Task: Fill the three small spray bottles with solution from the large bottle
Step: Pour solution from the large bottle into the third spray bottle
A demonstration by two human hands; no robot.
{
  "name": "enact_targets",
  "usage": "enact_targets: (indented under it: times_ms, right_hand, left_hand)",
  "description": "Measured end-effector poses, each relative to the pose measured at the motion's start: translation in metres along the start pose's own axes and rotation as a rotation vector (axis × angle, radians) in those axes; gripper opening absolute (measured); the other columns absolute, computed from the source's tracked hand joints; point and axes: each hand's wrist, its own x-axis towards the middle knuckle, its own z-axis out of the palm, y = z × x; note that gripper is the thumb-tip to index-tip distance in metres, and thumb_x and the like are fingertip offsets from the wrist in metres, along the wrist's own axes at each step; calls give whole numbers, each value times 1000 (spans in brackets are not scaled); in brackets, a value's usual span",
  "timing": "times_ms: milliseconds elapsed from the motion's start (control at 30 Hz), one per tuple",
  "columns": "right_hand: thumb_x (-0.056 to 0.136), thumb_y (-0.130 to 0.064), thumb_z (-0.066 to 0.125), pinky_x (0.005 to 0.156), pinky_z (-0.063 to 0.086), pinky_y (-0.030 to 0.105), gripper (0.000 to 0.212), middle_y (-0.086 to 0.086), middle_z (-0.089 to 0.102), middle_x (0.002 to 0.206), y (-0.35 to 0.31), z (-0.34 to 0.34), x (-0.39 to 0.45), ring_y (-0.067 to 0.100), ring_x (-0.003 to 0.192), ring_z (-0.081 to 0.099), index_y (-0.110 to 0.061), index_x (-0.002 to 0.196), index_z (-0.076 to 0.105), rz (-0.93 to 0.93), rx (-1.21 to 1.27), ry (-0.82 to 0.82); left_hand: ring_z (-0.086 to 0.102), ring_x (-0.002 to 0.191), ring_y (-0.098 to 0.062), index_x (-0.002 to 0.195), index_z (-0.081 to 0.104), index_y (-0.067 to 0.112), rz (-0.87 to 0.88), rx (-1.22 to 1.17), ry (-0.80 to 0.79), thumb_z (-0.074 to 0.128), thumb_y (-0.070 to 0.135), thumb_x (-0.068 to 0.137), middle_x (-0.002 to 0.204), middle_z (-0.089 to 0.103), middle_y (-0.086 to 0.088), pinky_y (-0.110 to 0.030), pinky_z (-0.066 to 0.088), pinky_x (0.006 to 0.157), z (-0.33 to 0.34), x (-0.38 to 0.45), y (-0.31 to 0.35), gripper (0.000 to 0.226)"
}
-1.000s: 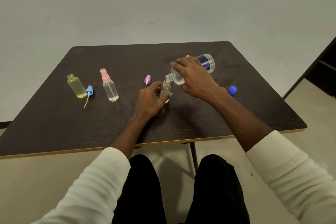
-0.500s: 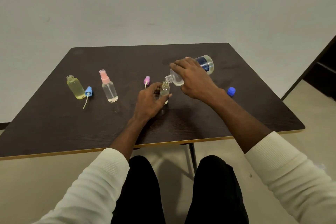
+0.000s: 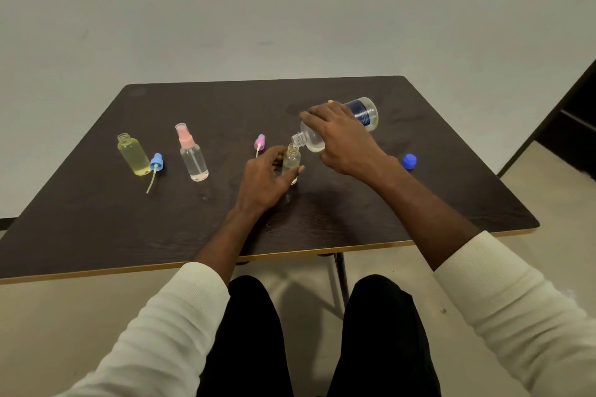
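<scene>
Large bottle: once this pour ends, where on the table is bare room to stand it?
Bare tabletop lies right of the right hand, between the large bottle, the blue cap and the table edge; also along the near edge. Crowded: the left side, with the yellow bottle, blue sprayer, pink-capped bottle and purple sprayer.

Single head-worn wide-angle view, looking forward and down, close over the table [image 3: 96, 229], lap at bottom edge
</scene>
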Motion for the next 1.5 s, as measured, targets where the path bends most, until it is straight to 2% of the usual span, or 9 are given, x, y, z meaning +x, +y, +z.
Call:
enact_targets:
  times_ms: [133, 300, 500, 733, 833, 1200, 1433, 1500]
  right_hand:
    - [75, -7, 73, 117, 23, 42, 74, 11, 49, 141, 0, -1, 1, 29, 133, 40, -12, 143, 44, 5, 2, -1]
    - [74, -7, 74, 118, 25, 44, 75, 11, 49, 141, -1, 0, 1, 30, 133, 41, -13, 143, 44, 6, -1, -10]
    - [75, -6, 74, 118, 23, 42, 75, 11, 49, 141, -2, -3, 1, 30, 133, 40, -12, 143, 44, 6, -1, -7]
    - [76, -6, 73, 118, 19, 39, 74, 11, 48, 142, -3, -6, -1, 29, 134, 39, -12, 144, 43, 7, -1, 2]
    - [76, -6, 73, 118, 20, 39, 73, 11, 48, 142, -4, -6, 0, 29, 134, 39, -11, 143, 44, 7, 0, 3]
    - [75, -7, 75, 119, 24, 44, 76, 11, 48, 142, -2, -3, 2, 30, 134, 40, -13, 143, 43, 4, -7, -19]
    - [75, -6, 74, 118, 22, 43, 75, 12, 48, 142, -3, -5, 0, 30, 134, 40, -11, 143, 43, 1, -9, -8]
    - [75, -6, 74, 118, 21, 42, 75, 12, 48, 142, -3, -5, 0, 30, 134, 39, -12, 143, 43, 0, -9, -11]
  left_hand:
    - [70, 90, -4, 116, 69, 11, 0, -5, 4, 83, 24, 83, 100, 70, 11, -14, 55, 83, 1, 1, -1, 39]
    - [67, 89, -1, 118, 68, 10, 3, 6, -7, 82, 25, 84, 101, 69, 10, -6, 50, 81, 0, 1, -1, 40]
    - [68, 91, -3, 118, 68, 9, 1, 5, -7, 82, 25, 84, 102, 69, 10, -8, 51, 82, 0, 1, -2, 40]
    - [67, 92, -4, 118, 68, 9, 3, 11, -5, 82, 24, 84, 104, 71, 6, -3, 48, 80, -1, 1, -1, 40]
    - [66, 90, -3, 117, 68, 8, 5, 1, -8, 82, 22, 84, 102, 67, 10, -2, 47, 79, -1, 1, 1, 39]
    - [67, 92, -3, 117, 67, 8, 23, 1, -13, 82, 22, 84, 103, 67, 12, -4, 48, 81, -1, 1, 1, 39]
    - [68, 91, -4, 117, 68, 8, 29, 3, -1, 82, 23, 83, 105, 72, 5, -7, 50, 81, 1, 1, 0, 39]
    - [68, 90, -3, 116, 68, 8, 25, 0, 1, 82, 22, 83, 103, 70, 7, -7, 50, 80, 1, 1, 0, 39]
